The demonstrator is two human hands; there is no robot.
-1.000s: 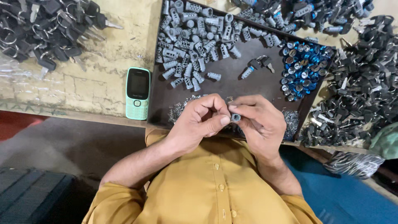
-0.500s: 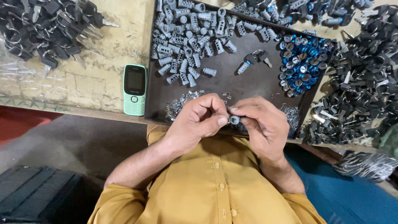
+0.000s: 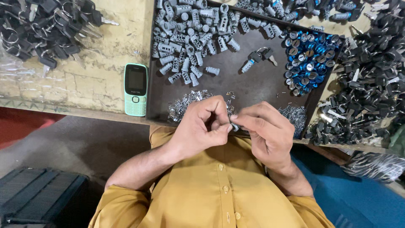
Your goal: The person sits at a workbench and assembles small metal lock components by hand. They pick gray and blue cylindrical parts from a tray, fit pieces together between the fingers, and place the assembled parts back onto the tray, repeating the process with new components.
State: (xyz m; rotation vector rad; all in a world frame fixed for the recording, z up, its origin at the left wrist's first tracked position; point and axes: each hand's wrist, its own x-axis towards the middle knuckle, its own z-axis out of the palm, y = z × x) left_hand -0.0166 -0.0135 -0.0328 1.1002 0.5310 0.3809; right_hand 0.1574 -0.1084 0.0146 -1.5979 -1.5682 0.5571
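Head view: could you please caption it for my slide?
Both hands, left and right, pinch a small metal part above a dark tray of lock cylinders.

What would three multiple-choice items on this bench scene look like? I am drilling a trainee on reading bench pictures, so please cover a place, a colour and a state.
1. Where does the mobile phone lie?
A. Inside the dark tray
B. On the bench, just left of the dark tray
C. On the person's lap

2. What colour are the round caps heaped at the tray's right side?
A. Blue
B. Red
C. Yellow

3. How are the two hands placed?
A. Both flat on the bench
B. One reaches into the grey cylinders
C. Left hand and right hand meet, pinching a small metal part between their fingertips

Answers: 1 B, the phone rests on the pale bench beside the tray's left wall. 2 A, the caps shine blue. 3 C, the fingertips close on the part above the tray's near edge.
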